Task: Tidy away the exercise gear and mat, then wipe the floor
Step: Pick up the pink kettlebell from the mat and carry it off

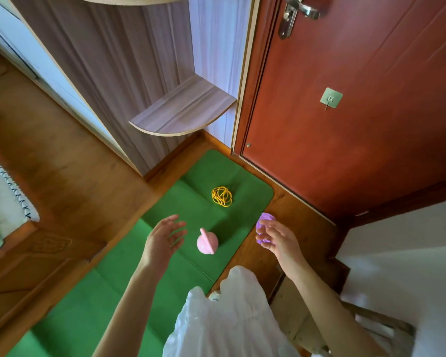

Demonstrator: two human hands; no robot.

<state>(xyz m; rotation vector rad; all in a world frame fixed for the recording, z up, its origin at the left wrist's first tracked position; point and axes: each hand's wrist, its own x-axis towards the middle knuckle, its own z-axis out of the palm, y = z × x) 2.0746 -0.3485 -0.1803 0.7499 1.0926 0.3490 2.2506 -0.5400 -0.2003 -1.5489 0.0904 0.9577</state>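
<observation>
Standing over the green mat (129, 284) on the wood floor (70, 176). Left hand (162, 238) out above the mat, fingers spread, gripping nothing. Right hand (276, 238) pinching a purple thing (265, 222) past the mat's right edge. Pink kettlebell (207, 242) resting mid-mat between both hands. Yellow cord (222, 196) coiled near the far corner, by the red door (358, 99).
</observation>
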